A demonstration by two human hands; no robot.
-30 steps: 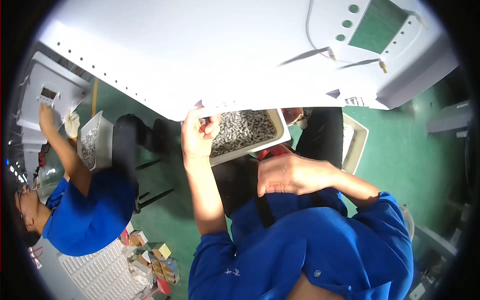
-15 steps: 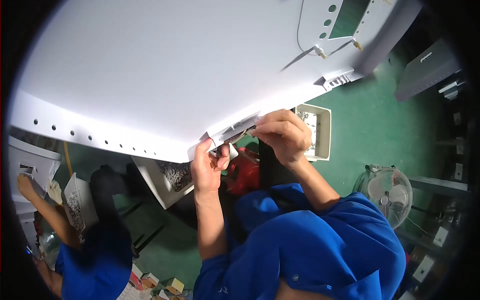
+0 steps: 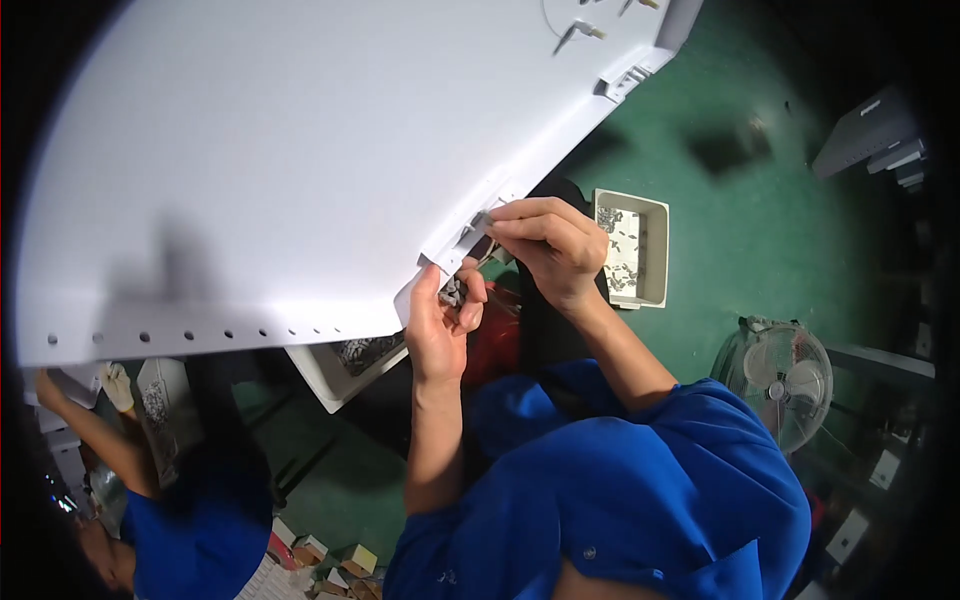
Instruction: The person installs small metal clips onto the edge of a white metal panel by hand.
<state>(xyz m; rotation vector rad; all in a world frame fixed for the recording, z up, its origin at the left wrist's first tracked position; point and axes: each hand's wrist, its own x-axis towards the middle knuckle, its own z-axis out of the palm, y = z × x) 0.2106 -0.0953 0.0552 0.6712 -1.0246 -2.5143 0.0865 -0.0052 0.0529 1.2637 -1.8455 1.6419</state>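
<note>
Small brown and yellow cartons [image 3: 335, 562] lie bottom-left.

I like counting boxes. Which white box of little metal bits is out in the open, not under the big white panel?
The white tray on the green floor, right of the hands.

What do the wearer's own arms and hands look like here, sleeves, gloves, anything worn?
Both are bare: no gloves on the left hand or the right hand, and no watch or rings that I can make out. The forearms are uncovered up to the elbows, where the sleeves of a bright blue work shirt begin. The fabric looks plain, with a small button near the lower front.
</note>
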